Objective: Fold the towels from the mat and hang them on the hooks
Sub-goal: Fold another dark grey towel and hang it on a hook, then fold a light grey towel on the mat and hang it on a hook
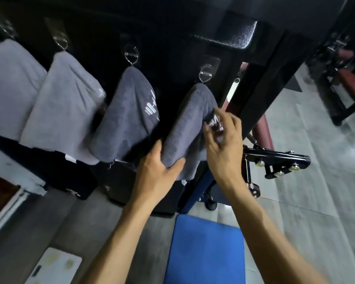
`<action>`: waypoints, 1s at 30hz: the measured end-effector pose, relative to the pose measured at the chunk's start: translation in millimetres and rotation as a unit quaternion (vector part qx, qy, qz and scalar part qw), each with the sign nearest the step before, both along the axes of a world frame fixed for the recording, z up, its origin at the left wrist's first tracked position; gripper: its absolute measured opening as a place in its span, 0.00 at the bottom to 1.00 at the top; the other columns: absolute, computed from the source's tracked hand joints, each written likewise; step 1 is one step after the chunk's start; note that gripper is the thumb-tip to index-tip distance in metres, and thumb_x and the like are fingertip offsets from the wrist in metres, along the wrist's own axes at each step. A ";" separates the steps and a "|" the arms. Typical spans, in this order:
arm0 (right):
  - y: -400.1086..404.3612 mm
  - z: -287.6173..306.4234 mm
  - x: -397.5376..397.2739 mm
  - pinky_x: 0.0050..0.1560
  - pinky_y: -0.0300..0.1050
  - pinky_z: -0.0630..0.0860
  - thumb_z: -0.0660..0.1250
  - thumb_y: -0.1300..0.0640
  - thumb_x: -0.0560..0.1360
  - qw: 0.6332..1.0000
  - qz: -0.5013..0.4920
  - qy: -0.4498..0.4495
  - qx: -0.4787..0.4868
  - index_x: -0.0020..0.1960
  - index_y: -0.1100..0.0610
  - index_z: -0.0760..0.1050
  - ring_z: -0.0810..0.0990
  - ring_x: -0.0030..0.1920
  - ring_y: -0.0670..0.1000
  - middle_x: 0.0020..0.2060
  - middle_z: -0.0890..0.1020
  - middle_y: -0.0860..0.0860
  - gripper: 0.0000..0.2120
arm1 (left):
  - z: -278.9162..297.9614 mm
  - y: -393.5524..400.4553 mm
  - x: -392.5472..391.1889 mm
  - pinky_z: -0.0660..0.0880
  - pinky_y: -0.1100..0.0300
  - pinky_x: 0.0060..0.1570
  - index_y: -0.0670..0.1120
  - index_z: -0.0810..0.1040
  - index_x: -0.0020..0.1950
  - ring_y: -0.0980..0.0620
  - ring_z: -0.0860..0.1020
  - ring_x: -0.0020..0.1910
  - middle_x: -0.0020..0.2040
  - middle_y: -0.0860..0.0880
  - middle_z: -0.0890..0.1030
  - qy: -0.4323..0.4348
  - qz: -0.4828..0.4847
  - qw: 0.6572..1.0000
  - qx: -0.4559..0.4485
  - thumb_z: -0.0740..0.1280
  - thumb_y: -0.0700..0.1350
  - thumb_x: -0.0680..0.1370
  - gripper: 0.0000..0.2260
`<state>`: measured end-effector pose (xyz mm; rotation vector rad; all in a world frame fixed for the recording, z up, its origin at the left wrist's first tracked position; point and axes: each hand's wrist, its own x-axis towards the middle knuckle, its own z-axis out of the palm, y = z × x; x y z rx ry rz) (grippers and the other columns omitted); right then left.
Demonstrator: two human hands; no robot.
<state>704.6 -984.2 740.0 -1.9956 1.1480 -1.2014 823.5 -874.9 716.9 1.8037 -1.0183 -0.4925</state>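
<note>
Four folded terry towels hooked; left hand [156, 167] gripping rightmost dark grey towel [184, 128] hem, right hand [223, 138] loose-fingered beside; tug risks unhooking from steel wire hook [206, 73] above.

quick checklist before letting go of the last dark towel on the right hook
1. Rightmost dark towel hangs from the rightmost hook: ok, its top bunches right under the ring.
2. Left hand holds the towel's lower edge: ok, thumb and fingers pinch it.
3. Right hand free of the towel: cannot tell, its blurred fingers sit at the white logo.
4. Towel hangs straight: not ok, the lower part is pulled toward the left hand.
5. Other three towels hung: ok, second dark towel and two light towels hang from hooks.
6. Blue mat free of towels: ok on the part in view.
</note>
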 end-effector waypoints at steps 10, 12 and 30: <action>51.5 -178.2 -217.4 0.64 0.49 0.73 0.58 0.32 0.75 0.956 0.168 0.148 0.190 0.71 0.35 0.63 0.70 0.65 0.41 0.64 0.72 0.35 0.26 | -138.7 58.7 -142.4 0.77 0.55 0.55 0.58 0.69 0.70 0.58 0.77 0.53 0.60 0.54 0.77 0.118 0.127 0.975 0.139 0.70 0.46 0.76 0.24; 49.7 -202.1 -271.1 0.66 0.39 0.66 0.57 0.29 0.73 0.938 0.207 0.183 0.211 0.70 0.31 0.60 0.63 0.66 0.32 0.65 0.66 0.28 0.26 | -152.6 51.8 -181.2 0.77 0.53 0.57 0.57 0.69 0.70 0.57 0.77 0.56 0.59 0.54 0.77 0.115 0.152 0.973 0.127 0.70 0.45 0.76 0.23; 177.5 -232.0 -590.3 0.66 0.33 0.64 0.60 0.31 0.72 0.744 0.524 0.348 0.226 0.71 0.46 0.68 0.68 0.68 0.44 0.67 0.71 0.40 0.32 | -146.4 242.5 -545.7 0.73 0.63 0.55 0.65 0.73 0.55 0.57 0.79 0.52 0.52 0.61 0.78 0.120 0.389 0.908 0.101 0.68 0.39 0.76 0.19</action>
